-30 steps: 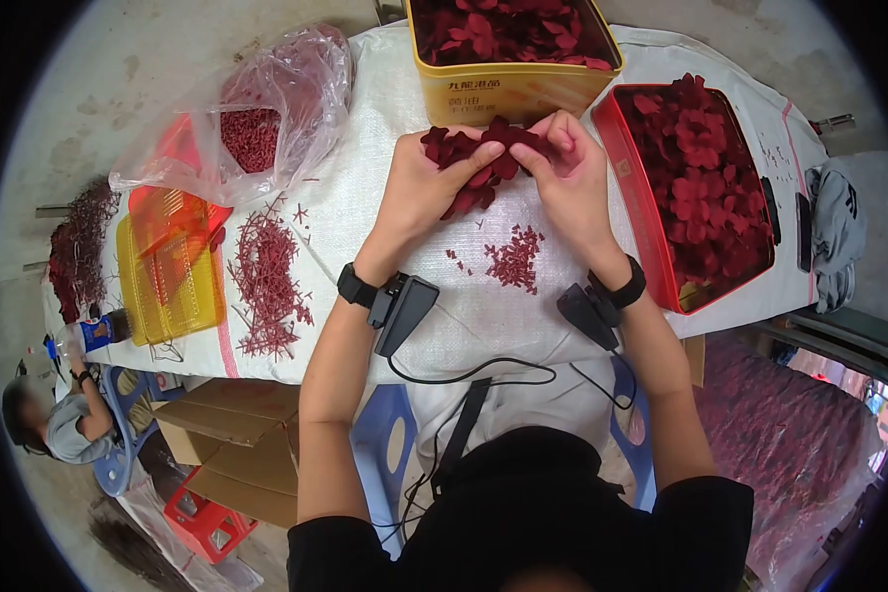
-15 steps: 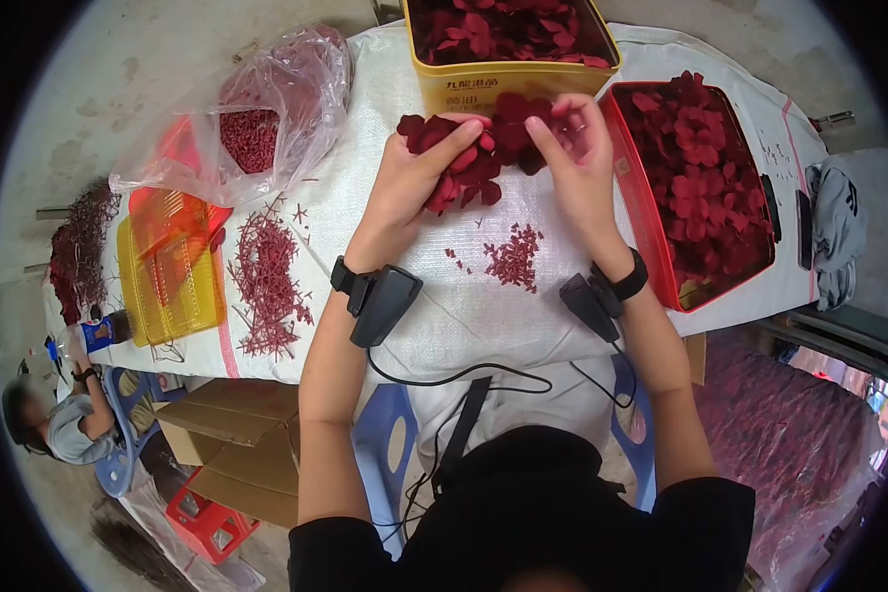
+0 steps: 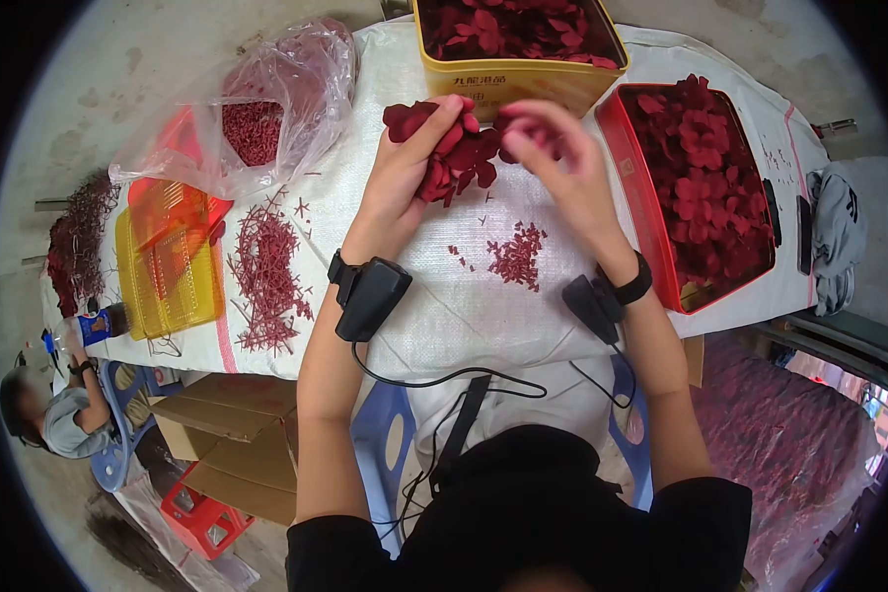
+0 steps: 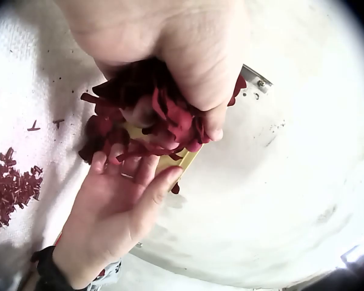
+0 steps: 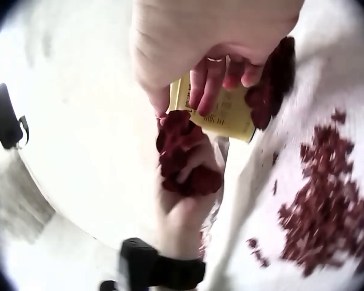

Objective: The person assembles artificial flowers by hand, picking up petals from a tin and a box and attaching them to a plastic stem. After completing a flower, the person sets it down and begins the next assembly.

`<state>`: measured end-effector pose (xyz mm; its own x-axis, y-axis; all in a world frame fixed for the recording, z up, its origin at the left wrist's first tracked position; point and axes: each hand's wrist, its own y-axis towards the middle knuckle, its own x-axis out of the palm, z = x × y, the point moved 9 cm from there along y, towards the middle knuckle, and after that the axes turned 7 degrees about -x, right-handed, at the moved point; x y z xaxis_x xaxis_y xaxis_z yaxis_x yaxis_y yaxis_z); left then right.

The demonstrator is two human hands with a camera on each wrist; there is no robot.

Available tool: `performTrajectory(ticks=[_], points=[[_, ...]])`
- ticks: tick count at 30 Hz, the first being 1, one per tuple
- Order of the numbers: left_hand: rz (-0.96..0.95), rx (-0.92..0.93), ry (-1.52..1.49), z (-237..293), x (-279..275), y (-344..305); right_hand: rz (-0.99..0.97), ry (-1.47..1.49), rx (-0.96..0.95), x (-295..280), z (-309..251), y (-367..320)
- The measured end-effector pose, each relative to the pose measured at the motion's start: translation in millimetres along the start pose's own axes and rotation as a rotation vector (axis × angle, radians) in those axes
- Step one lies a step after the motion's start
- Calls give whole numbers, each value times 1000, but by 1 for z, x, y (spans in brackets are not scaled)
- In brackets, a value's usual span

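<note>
One bunch of dark red artificial flower petals (image 3: 464, 163) is gripped by the left hand (image 3: 393, 176), the thumb being laid across it; the bunch is held above a white woven sheet (image 3: 444, 306), in front of a yellow tin (image 3: 538, 86). The right hand (image 3: 570, 180) is held just beside the bunch with its fingers bent; dark red petals are seen at these fingers, but because of blur it cannot be told whether any are gripped. Below the hands, a small heap of short red pieces (image 3: 516, 259) is scattered on the sheet. More petals are contained in the yellow tin and in a red tin (image 3: 643, 197) at the right. At the left, a pile of thin red stems (image 3: 266, 281) is spread between the heap and a yellow perforated tray (image 3: 192, 301), and small red bits are enclosed in a clear plastic bag (image 3: 316, 74).
</note>
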<state>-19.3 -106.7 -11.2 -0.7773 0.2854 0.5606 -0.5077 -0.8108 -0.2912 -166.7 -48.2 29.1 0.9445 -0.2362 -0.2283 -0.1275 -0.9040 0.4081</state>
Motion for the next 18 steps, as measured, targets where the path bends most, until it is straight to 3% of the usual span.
performTrajectory(ticks=[4, 8, 14, 18], points=[[21, 59, 44, 3, 4, 0, -136, 370, 231, 21, 22, -11], [60, -76, 270, -2, -6, 1, 58, 520, 252, 4, 21, -8], [-14, -126, 311, -10, 3, -4, 133, 398, 221, -4, 22, -7], [-11, 52, 485, 0, 10, -2, 126, 359, 199, -1, 20, -7]])
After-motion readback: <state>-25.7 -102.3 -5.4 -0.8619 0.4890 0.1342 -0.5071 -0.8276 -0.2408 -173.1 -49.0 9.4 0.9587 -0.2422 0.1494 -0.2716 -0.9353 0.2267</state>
